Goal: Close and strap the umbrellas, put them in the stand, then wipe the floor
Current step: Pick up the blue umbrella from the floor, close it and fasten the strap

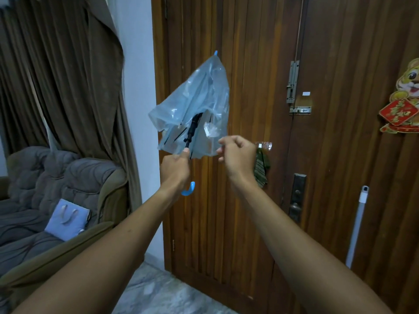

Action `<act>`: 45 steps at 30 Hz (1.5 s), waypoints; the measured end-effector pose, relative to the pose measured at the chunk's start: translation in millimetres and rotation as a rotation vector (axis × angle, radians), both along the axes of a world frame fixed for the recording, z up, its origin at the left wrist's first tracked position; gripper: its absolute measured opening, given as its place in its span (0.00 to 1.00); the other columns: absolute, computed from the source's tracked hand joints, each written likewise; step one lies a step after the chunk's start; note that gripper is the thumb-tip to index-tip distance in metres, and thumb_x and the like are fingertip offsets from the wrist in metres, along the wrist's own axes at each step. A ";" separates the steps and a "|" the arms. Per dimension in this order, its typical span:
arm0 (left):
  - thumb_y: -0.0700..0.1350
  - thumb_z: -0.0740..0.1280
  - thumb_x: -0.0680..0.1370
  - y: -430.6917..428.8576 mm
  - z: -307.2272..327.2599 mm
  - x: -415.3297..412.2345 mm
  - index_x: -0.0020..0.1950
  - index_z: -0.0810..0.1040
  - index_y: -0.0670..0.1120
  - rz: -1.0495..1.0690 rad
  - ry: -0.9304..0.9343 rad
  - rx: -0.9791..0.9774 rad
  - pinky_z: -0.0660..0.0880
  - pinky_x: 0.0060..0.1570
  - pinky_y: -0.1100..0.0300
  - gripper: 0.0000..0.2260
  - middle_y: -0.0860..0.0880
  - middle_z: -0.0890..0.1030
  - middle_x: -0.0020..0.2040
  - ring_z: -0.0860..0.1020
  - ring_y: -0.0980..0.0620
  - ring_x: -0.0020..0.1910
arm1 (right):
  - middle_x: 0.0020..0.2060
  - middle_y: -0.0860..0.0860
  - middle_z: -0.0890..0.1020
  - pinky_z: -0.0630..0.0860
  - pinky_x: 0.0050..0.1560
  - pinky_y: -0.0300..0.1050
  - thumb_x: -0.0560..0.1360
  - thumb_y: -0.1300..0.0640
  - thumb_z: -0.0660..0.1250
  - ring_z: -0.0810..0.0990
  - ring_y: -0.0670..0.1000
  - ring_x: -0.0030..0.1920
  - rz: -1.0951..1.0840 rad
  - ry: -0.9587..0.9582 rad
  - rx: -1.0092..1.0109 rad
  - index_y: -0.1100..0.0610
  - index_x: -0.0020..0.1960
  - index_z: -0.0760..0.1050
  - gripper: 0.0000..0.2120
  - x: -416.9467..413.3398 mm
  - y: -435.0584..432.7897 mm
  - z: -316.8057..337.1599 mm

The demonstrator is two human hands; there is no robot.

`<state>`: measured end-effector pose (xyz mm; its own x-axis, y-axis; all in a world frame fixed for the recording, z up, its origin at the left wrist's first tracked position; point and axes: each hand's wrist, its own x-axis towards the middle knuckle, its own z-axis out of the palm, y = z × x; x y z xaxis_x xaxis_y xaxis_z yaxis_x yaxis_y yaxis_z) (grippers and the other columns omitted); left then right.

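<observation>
1. Filling the right side of the view, a brown wooden door stands closed, with a metal bolt high up and a dark lock plate lower down.
2. A brown curtain hangs at the left, falling from the top edge to behind the sofa.
3. A grey sofa sits at lower left, and a pale blue bag lies on its seat.
4. A marbled floor shows at bottom centre, between the sofa and the door.
5. The umbrella, translucent blue, is held in the air in front of the door near mid-view. Its tip points up and leans slightly right. The canopy is half collapsed, loose and crumpled, with black ribs and the runner showing inside.
6. A white pole leans against the door at lower right.
7. The left grip, a bare hand, is wrapped round the umbrella's shaft just below the black runner, with the thumb lying up along the shaft. The curved blue handle sticks out beneath it.
8. The right grip, also a bare hand, has its fingers curled, and the fingertips pinch the canopy's lower right edge. It is near the left grip but not touching it.
9. A red and gold rabbit decoration is stuck on the door at the far right.
10. A green patterned cloth hangs on the door just behind the right wrist.
</observation>
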<state>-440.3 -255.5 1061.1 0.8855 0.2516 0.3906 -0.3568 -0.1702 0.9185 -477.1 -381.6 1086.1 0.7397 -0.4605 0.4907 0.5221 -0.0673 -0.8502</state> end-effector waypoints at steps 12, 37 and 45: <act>0.53 0.62 0.82 -6.9 -3.0 -19.4 0.28 0.64 0.45 -0.155 -0.185 0.077 0.60 0.30 0.59 0.24 0.53 0.64 0.23 0.63 0.53 0.25 | 0.63 0.53 0.81 0.79 0.60 0.60 0.47 0.21 0.74 0.82 0.58 0.60 0.317 0.185 0.215 0.52 0.74 0.66 0.63 47.5 10.8 66.8; 0.60 0.65 0.74 10.9 37.7 -21.1 0.56 0.79 0.52 0.323 -0.550 0.408 0.61 0.53 0.57 0.17 0.54 0.73 0.54 0.72 0.56 0.54 | 0.44 0.55 0.79 0.77 0.34 0.40 0.74 0.65 0.64 0.80 0.50 0.38 0.207 0.153 0.266 0.61 0.50 0.70 0.05 19.9 8.3 31.4; 0.64 0.67 0.75 25.4 63.6 -9.0 0.68 0.77 0.44 -0.659 0.025 -0.198 0.77 0.61 0.46 0.30 0.43 0.83 0.61 0.82 0.42 0.60 | 0.38 0.50 0.82 0.79 0.35 0.40 0.68 0.65 0.66 0.81 0.47 0.36 0.545 0.125 -0.274 0.62 0.49 0.78 0.10 15.1 -4.9 -4.9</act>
